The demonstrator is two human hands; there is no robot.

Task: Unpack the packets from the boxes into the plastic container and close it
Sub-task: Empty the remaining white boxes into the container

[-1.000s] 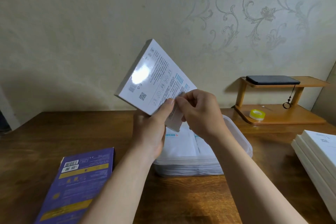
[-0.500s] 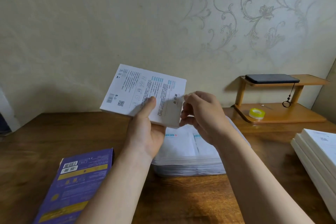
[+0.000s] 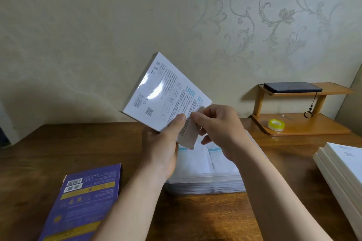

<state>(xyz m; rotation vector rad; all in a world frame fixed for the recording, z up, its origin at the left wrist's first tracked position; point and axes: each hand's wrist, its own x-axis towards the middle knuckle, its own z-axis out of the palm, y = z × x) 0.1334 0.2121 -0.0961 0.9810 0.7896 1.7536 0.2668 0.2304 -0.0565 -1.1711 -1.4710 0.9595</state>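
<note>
Head — left hand (image 3: 160,152) holds tilted box (image 3: 162,92), right hand (image 3: 221,129) pinches flap (image 3: 188,135).

Table (image 3: 49,146): bare wood at far left, between the purple box (image 3: 84,201) lying at the near left edge and the wall.

Centre: plastic container (image 3: 205,188), packets (image 3: 194,162) up to its rim. Left hand (image 3: 160,148) and right hand (image 3: 221,129) grip the tilted white box (image 3: 162,94) above its far side, so the way in from above is blocked there.

Bare strip of wood between container and stack of boxes (image 3: 342,166) at near right.

Far right corner is taken by the wooden shelf (image 3: 293,129) with tape roll (image 3: 276,124) and phone (image 3: 291,87).
</note>
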